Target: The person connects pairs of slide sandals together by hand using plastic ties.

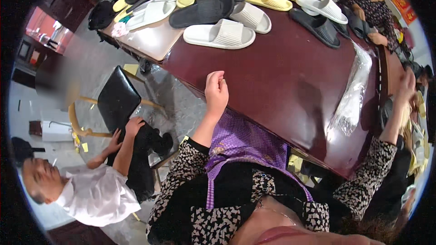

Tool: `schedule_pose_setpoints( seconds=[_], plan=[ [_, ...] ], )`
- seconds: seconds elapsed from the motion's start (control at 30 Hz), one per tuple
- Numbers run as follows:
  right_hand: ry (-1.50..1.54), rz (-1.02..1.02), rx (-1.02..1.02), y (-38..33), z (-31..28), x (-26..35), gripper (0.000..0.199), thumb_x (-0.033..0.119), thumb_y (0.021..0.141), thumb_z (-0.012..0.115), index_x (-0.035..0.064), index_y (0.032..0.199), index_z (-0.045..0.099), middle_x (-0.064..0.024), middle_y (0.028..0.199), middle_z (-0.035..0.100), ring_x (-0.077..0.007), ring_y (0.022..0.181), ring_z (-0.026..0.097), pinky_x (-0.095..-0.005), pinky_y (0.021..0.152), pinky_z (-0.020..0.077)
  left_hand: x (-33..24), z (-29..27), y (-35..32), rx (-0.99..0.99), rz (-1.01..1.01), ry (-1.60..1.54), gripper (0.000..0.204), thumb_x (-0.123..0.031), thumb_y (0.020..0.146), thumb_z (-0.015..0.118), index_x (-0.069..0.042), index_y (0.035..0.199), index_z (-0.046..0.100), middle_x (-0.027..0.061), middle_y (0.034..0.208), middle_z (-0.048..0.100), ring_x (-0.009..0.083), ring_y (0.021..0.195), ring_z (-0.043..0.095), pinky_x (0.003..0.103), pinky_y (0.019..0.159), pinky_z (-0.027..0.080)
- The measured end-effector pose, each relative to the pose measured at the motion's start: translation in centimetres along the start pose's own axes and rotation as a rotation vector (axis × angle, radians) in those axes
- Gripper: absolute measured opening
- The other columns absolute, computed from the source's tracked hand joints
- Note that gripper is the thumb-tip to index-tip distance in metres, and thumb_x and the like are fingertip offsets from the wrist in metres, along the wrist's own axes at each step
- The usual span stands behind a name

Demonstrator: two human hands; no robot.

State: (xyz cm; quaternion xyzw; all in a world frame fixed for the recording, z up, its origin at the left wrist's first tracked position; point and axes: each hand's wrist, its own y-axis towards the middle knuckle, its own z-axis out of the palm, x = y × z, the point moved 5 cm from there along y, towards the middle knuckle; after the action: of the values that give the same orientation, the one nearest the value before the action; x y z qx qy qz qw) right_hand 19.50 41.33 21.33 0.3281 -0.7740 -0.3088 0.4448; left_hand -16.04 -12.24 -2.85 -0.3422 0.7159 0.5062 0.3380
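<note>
head view, left hand [216, 91] loosely curled, table [281, 77]
</note>
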Motion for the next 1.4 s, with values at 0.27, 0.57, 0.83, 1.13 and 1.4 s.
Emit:
schedule_pose_setpoints(
  seconds=[0.27, 0.57, 0.83, 1.13, 1.4],
  plan=[
    [1.042, 0.307, 0.383, -14.4, 15.8, 24.0, 0.019, 0.017, 0.094, 0.048, 0.0027, 0.098, 0.059, 0.0007, 0.062, 0.051, -0.0055, 0.047, 0.039, -0.0199, 0.041, 0.0283, 1.1, -0.7, 0.3, 0.023, -0.054, -0.014, 0.019, 0.002, 0.085, 0.052, 0.002, 0.103, 0.056, 0.0105, 0.098, 0.056, 0.0177, 0.082, 0.057, 0.027, 0.075, 0.048],
    [1.239, 0.716, 0.863, -31.5, 23.0, 28.9, 0.014, 0.014, 0.093, 0.046, 0.0032, 0.093, 0.055, 0.0011, 0.057, 0.047, -0.0050, 0.043, 0.037, -0.0189, 0.038, 0.0267, 2.2, -1.3, 8.7, 0.033, 0.107, 0.095, 0.022, 0.001, 0.081, 0.054, 0.002, 0.103, 0.055, 0.0138, 0.097, 0.057, 0.0244, 0.086, 0.057, 0.033, 0.077, 0.047],
    [1.208, 0.793, 0.862, -33.5, 24.5, 27.5, 0.015, 0.014, 0.094, 0.046, 0.0039, 0.091, 0.056, 0.0016, 0.055, 0.046, -0.0041, 0.043, 0.036, -0.0179, 0.038, 0.0259, 5.7, -0.7, 18.4, -0.047, 0.336, 0.431, 0.029, -0.007, 0.078, 0.057, 0.003, 0.105, 0.055, 0.0206, 0.106, 0.056, 0.0370, 0.099, 0.054, 0.044, 0.086, 0.043],
    [1.078, 0.712, 0.987, -34.5, 24.9, 27.1, 0.015, 0.016, 0.094, 0.048, 0.0049, 0.090, 0.057, 0.0013, 0.056, 0.048, -0.0037, 0.043, 0.036, -0.0179, 0.038, 0.0261, 9.5, 2.5, 23.2, 0.008, -0.034, 0.431, 0.035, -0.018, 0.077, 0.060, 0.004, 0.104, 0.056, 0.0256, 0.103, 0.059, 0.0425, 0.096, 0.057, 0.045, 0.083, 0.046],
    [1.046, 0.783, 0.965, -33.7, 25.2, 25.5, 0.015, 0.017, 0.093, 0.049, 0.0052, 0.091, 0.057, 0.0013, 0.057, 0.049, -0.0035, 0.043, 0.036, -0.0179, 0.039, 0.0262, 6.5, 4.8, 23.7, 0.181, -0.451, -0.107, 0.021, -0.016, 0.081, 0.061, 0.002, 0.092, 0.057, 0.0057, 0.082, 0.060, 0.0153, 0.067, 0.056, 0.030, 0.052, 0.048]
  ],
)
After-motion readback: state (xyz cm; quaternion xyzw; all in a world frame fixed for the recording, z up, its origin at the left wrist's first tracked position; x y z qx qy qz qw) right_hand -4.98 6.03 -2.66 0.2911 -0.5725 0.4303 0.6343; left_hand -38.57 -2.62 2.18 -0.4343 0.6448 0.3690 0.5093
